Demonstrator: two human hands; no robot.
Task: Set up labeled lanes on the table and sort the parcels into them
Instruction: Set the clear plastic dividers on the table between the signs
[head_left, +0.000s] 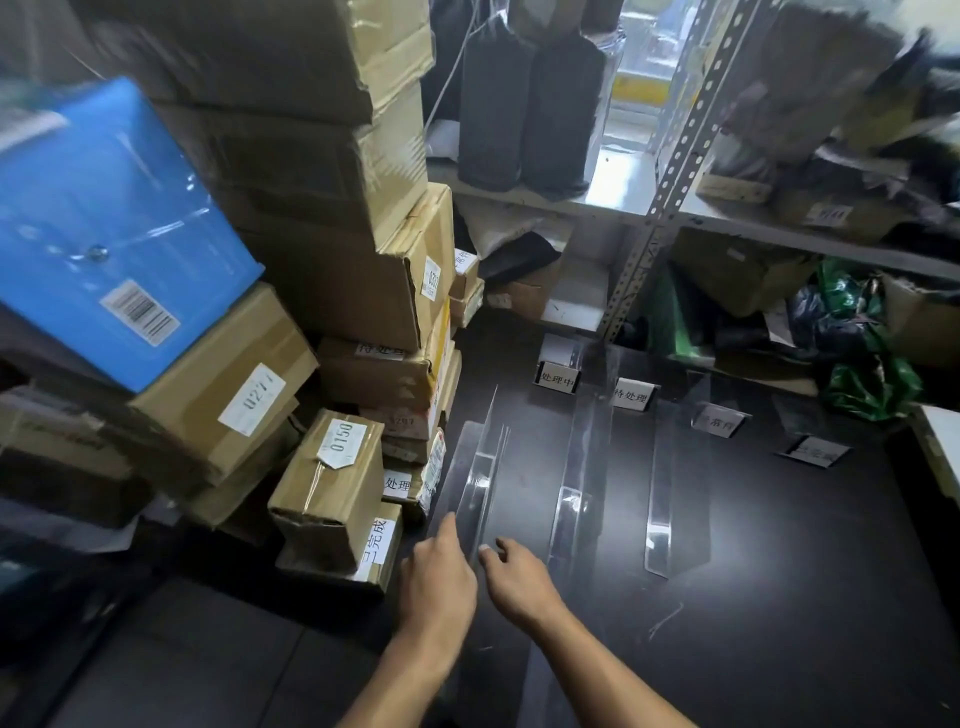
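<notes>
Shelves (670, 176) stand behind the dark table (779, 597). Brown parcels (332, 483) pile up at its left. One clear divider (483, 467) runs long-ways away, its near end between the left hand (439, 571), fingers straight, and the right hand (519, 577), fingers bent; grip unclear.

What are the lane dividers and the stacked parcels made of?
Lane dividers: clear glossy plastic, probably acrylic; the dark table shows through and the edges catch glare. Stacked parcels: brown matte cardboard, with shiny clear tape and white paper labels.
</notes>
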